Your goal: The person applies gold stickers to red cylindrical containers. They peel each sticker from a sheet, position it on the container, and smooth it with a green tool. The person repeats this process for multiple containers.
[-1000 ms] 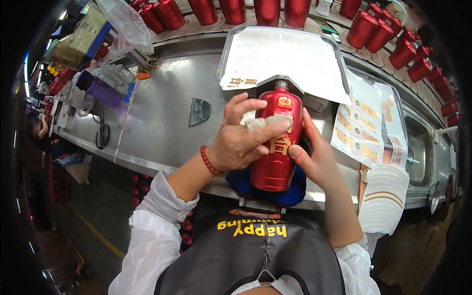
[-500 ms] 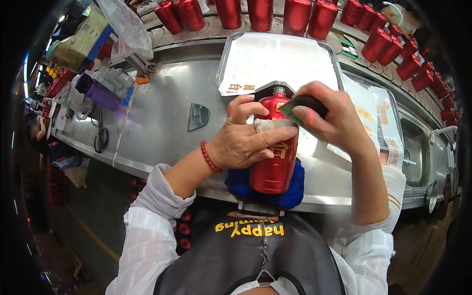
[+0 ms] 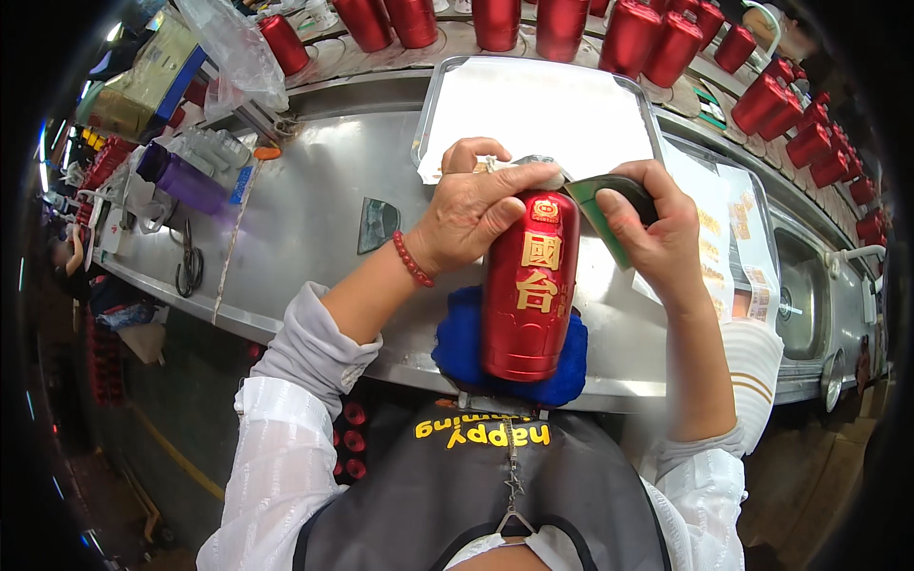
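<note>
A glossy red bottle with gold raised characters rests on a blue padded support, its neck pointing away from me. My left hand is closed around the bottle's neck end, the thumb lying along its shoulder and the fingers near the cap. A little whitish material shows by those fingers. In my right hand is a flat green scraper with a dark grip, held just right of the bottle's shoulder. Whether its edge touches the bottle, I cannot tell.
Beyond the bottle lies a white-lined tray, with gold-marked sheets right of it. A dark-glass scraper-like piece, scissors and a purple bottle sit leftward. Red bottles line a conveyor behind; a sink is right.
My left hand has slid up from the bottle's middle to its neck, uncovering the gold characters. The scraper has come off the bottle's upper front to its right side. Conveyor bottles have shifted right.
</note>
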`<state>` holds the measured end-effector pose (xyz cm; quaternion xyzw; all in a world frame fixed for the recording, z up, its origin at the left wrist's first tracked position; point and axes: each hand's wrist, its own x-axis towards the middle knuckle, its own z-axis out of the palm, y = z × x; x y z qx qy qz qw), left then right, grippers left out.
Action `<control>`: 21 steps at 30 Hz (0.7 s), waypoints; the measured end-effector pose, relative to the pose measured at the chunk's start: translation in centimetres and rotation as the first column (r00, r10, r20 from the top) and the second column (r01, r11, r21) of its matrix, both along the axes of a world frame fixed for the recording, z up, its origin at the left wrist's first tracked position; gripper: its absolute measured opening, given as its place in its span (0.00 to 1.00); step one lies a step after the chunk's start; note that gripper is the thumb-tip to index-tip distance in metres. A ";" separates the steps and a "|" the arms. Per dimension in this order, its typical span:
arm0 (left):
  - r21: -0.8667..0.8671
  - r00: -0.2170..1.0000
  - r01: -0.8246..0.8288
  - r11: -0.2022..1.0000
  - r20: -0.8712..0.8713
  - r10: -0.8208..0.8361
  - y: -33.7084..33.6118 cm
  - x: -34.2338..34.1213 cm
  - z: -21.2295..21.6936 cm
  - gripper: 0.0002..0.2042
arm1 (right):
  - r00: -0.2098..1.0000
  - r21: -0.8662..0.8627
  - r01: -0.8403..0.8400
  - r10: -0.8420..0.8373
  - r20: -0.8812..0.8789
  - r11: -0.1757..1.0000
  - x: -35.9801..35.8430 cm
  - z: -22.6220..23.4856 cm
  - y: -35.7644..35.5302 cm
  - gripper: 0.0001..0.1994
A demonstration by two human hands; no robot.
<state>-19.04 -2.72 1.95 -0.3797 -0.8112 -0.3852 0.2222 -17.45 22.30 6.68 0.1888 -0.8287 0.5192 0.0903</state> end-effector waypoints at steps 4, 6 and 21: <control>0.145 0.986 -0.148 0.978 0.096 0.135 0.0 2.4 -1.3 0.29 | 0.724 0.424 -0.065 0.335 -0.602 0.903 1.2 0.4 -1.1 0.11; 0.169 0.978 -0.191 0.967 0.112 0.174 -0.3 4.2 -2.2 0.31 | 0.715 0.481 -0.290 0.521 -0.466 0.827 2.3 2.0 -1.8 0.10; 0.179 0.971 -0.225 0.958 0.125 0.205 0.0 6.8 -2.6 0.33 | 0.811 0.261 0.138 0.043 -0.584 0.955 1.6 -0.6 -0.7 0.12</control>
